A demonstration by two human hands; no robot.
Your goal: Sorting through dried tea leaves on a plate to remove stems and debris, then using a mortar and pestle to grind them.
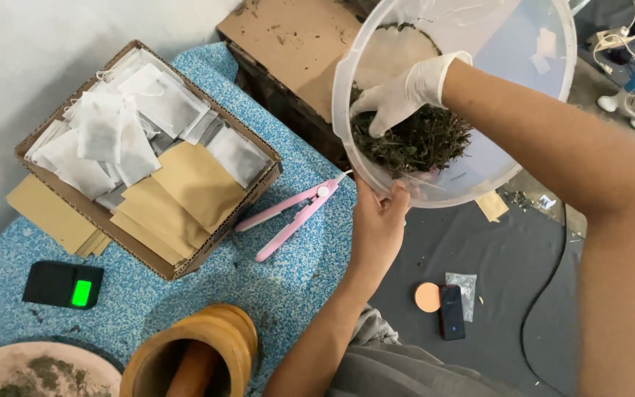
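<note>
My left hand (378, 220) grips the lower rim of a clear plastic tub (531, 103), holding it tilted toward me. Inside lies a heap of dark dried herbs (424, 140). My right hand (402, 94) wears a white glove and reaches into the tub, its fingers curled into the herbs. Whether it holds any of them cannot be told.
On the blue speckled table (288, 272) stand a cardboard box (185, 261) of white sachets and brown envelopes, a pink sealer (292, 213), a black scale (64, 284), a wooden mortar with pestle (192, 353) and a plate of powder (38, 371). A phone (451, 312) lies on the floor.
</note>
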